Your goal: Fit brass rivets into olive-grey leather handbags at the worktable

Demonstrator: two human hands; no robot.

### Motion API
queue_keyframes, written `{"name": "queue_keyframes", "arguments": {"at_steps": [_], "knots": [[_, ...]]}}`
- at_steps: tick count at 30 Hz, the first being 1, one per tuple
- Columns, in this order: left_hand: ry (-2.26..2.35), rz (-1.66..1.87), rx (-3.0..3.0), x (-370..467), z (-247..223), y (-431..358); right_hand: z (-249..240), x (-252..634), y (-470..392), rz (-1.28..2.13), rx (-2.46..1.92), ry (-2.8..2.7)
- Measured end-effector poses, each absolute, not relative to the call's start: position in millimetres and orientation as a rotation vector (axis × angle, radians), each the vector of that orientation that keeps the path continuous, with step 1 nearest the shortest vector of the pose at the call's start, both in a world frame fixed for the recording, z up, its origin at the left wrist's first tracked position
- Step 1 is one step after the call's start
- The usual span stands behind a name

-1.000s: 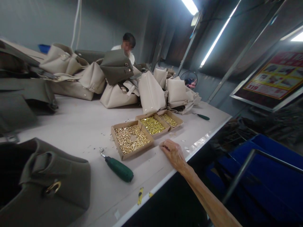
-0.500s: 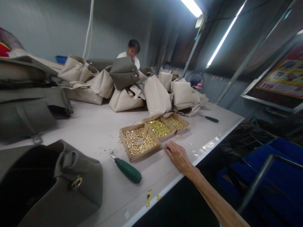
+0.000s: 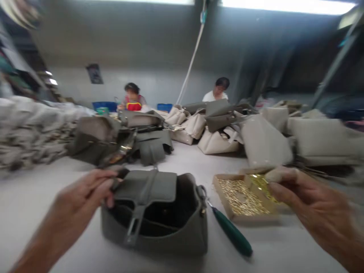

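Leftmost, my left hand [image 3: 82,192] has its thumb and fingers clamped on the left edge of a dark grey handbag [image 3: 182,239]; above, on the back wall [image 3: 142,70], a dark poster [image 3: 94,73] is too blurred to read. The bag gapes in front of me, its slotted strap [image 3: 135,223] hanging down. Just right lies a green-handled hand tool [image 3: 233,232], then a cardboard tray [image 3: 251,219] of gold-toned hardware [image 3: 244,199]. Rightmost, my right hand [image 3: 311,203] hovers by yellower metal bits [image 3: 258,182], thumb and fingertips near each other; whether they pinch anything, I cannot tell.
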State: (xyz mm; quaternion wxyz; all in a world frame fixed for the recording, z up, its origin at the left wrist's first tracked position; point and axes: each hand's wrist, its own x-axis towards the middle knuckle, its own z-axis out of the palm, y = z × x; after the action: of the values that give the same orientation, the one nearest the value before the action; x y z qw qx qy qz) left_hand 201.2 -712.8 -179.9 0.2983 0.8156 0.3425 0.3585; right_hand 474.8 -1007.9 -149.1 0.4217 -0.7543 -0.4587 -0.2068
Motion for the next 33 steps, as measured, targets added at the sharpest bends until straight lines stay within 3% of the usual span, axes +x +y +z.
{"name": "queue_keyframes", "arguments": {"at_steps": [5, 12, 20, 33], "knots": [[0.761, 0.913, 2.083, 196.4, -164.6, -712.4, -104.6, 410.6, -910.8, -0.286, -1.542, -1.607], [0.667, 0.957, 1.852, 191.0, -166.1, -714.7, -98.3, 357.6, -817.1, 0.216, -1.393, -1.836], [0.561, 0.984, 1.825, 185.7, -165.7, -712.1, -110.2, 346.7, -779.9, 0.475, -1.355, -1.927], [0.489, 1.037, 1.786, 186.1, -172.0, -710.7, -116.9, 340.8, -764.0, 0.501, -1.453, -1.968]]}}
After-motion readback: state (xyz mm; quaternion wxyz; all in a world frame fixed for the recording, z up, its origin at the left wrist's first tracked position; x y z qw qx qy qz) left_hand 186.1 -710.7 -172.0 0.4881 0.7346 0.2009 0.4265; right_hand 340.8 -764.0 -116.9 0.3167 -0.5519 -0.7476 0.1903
